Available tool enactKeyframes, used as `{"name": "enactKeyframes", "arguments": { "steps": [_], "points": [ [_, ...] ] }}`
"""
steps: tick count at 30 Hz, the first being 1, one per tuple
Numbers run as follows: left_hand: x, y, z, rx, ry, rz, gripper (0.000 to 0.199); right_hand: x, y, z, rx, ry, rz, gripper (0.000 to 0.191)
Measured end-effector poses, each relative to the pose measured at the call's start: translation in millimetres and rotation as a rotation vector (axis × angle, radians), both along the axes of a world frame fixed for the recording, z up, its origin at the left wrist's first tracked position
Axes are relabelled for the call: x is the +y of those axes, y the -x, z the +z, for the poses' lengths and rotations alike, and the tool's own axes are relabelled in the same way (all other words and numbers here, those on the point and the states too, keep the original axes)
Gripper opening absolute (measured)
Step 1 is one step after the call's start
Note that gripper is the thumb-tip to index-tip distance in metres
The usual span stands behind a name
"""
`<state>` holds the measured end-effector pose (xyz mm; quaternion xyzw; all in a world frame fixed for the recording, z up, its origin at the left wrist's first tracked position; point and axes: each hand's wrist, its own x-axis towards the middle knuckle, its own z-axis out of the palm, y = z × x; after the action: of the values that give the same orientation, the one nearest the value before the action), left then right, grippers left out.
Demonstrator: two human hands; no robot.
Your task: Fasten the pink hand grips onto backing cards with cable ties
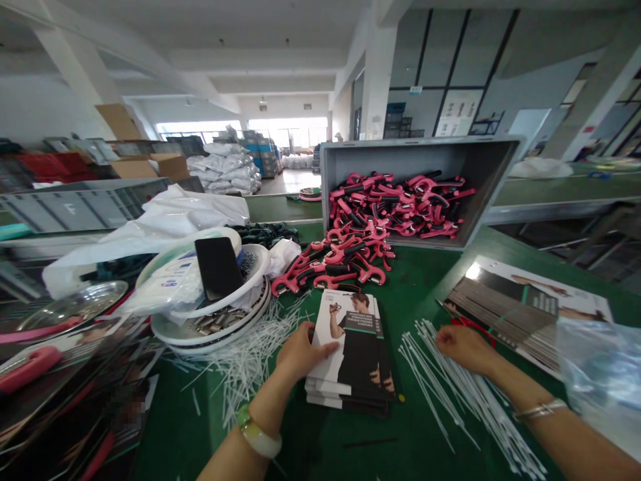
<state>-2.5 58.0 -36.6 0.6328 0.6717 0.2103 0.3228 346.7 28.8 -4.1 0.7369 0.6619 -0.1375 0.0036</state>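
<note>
this is a factory floor set up for packing: long green-topped workbenches run through a wide hall with concrete pillars, holding a tilted grey plastic crate of pink plastic parts and loose white cable ties, with stacked white sacks further back.

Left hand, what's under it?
The left hand lies over the edge of a stack of printed cards; the cover beneath it is hidden.

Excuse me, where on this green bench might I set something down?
Bare green bench shows between the pink plastic parts and the printed sheet, and between the booklet stack and the white cable ties. It's crowded around the white bowls.
</note>
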Motion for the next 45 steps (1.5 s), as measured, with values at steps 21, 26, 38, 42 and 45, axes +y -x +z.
{"name": "enactKeyframes", "arguments": {
  "steps": [21, 26, 38, 42, 45],
  "points": [
    [-20.5, -26.5, 18.9, -0.838, 0.205, 0.028, 0.043, -0.1, -3.5, 1.0, -0.001, -0.079, -0.058, 0.021],
    [-22.9, -28.7, 14.5, -0.8, 0.188, 0.041, 0.04, -0.9, -7.8, -1.1, 0.186, -0.059, -0.081, 0.023],
    [-30.6, -29.0, 20.1, -1.043, 0.269, 0.088, 0.04, -4.0, -22.3, 1.4, -0.073, -0.325, -0.085, 0.028],
    [-34.6, -30.7, 25.2, -1.116, 0.315, 0.136, 0.049, -5.3, -19.1, -2.9, -0.447, -0.447, -0.019, 0.03],
    [-36.0, -31.7, 29.1, -1.138, 0.312, 0.119, 0.056, -3.7, -22.4, -7.5, -0.531, -0.564, 0.044, 0.031]
  ]
}}
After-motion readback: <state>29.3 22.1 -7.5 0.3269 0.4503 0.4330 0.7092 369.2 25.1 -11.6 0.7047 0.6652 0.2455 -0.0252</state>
